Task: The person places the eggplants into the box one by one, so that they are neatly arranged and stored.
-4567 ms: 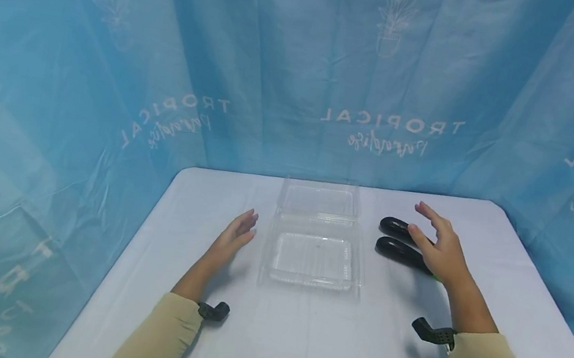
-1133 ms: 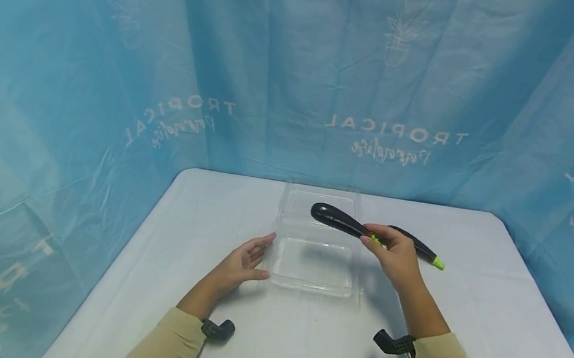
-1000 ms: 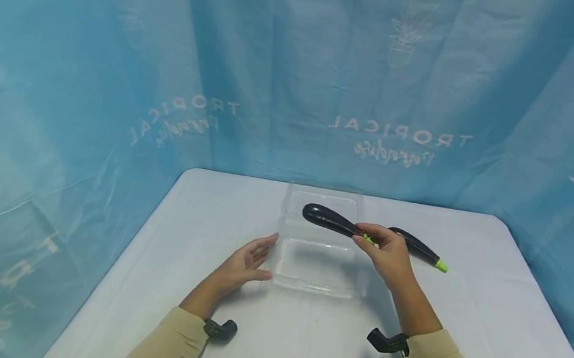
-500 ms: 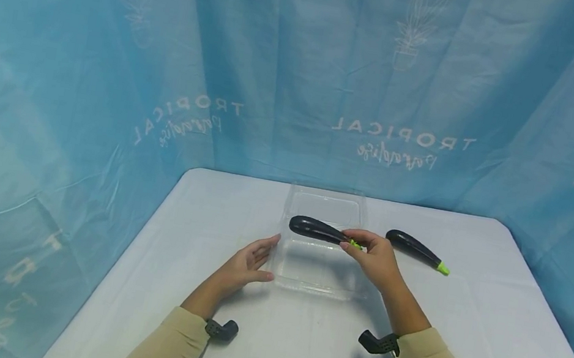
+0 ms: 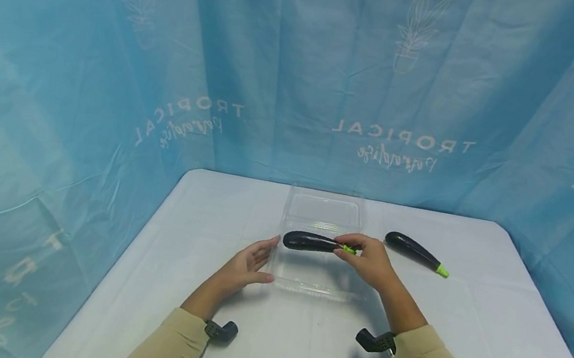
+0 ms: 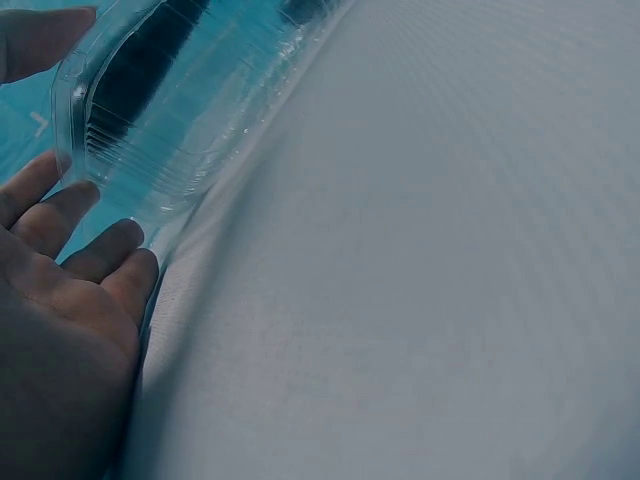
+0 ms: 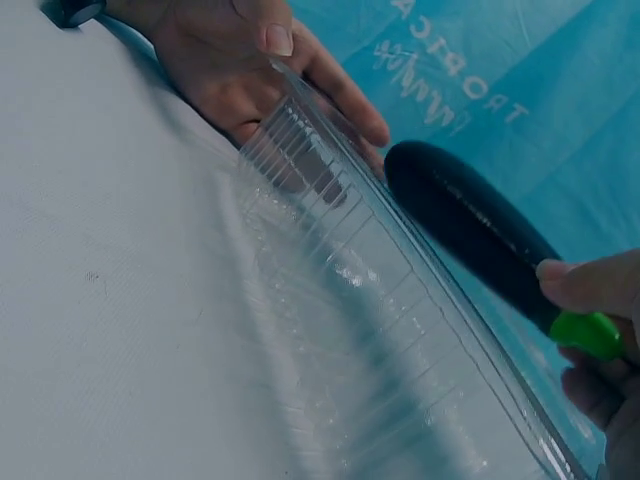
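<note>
A dark purple eggplant with a bright green stem (image 5: 308, 241) lies level over the clear plastic container (image 5: 312, 288). My right hand (image 5: 373, 265) pinches it at the stem end between thumb and fingers. In the right wrist view the eggplant (image 7: 470, 225) sits at the height of the container's rim, its round end towards my left hand (image 7: 230, 70). My left hand (image 5: 240, 268) is at the container's left side, thumb and fingers spread along the edge, as the left wrist view also shows. A second eggplant (image 5: 412, 248) rests on the table to the right.
The container's hinged lid (image 5: 326, 209) lies folded back towards the far table edge. A white cloth covers the table (image 5: 294, 353). Blue printed curtains (image 5: 301, 82) hang behind it and along both sides.
My right hand has picked up one of two eggplants at the right, carried it left over the container and lowered it. My left hand has moved right to the container's side.
</note>
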A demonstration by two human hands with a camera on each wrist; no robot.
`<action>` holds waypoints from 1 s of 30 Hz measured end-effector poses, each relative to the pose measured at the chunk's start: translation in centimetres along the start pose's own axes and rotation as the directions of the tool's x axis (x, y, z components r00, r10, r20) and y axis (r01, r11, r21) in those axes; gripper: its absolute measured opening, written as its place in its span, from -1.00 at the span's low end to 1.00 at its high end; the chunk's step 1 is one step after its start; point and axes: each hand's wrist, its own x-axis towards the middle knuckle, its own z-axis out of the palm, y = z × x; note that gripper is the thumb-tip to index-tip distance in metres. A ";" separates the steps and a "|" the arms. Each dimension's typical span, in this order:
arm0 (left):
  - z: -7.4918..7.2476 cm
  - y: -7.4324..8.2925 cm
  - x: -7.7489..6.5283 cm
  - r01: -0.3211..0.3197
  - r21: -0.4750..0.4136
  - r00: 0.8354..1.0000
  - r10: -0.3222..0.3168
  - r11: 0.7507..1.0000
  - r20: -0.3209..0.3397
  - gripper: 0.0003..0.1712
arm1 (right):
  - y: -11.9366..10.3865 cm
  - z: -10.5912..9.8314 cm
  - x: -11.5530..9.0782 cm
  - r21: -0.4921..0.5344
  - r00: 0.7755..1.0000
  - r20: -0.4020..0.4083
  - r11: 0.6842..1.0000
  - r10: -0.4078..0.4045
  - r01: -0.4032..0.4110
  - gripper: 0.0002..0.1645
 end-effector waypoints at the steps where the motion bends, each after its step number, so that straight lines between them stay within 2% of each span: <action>1: 0.0 0.0 0.0 0.000 -0.003 1.000 0.000 1.000 0.002 0.02 | -0.1 0.0 0.1 -0.013 1.000 0.011 1.000 0.002 -0.001 -0.71; 11: -0.1 -0.3 0.0 -0.004 -0.020 1.000 0.005 1.000 0.017 0.01 | -0.5 0.3 0.8 -0.108 0.997 0.077 0.994 0.029 -0.020 -0.69; 20: -0.1 -0.4 0.2 -0.016 -0.007 1.000 0.017 1.000 0.016 0.00 | -0.9 0.4 1.4 -0.104 0.996 0.067 0.994 0.053 -0.046 -0.71; 30: -0.1 -0.3 -0.1 -0.007 -0.010 1.000 0.007 1.000 0.011 0.01 | -0.4 1.2 1.7 -0.164 0.993 0.078 0.984 0.083 -0.070 -0.70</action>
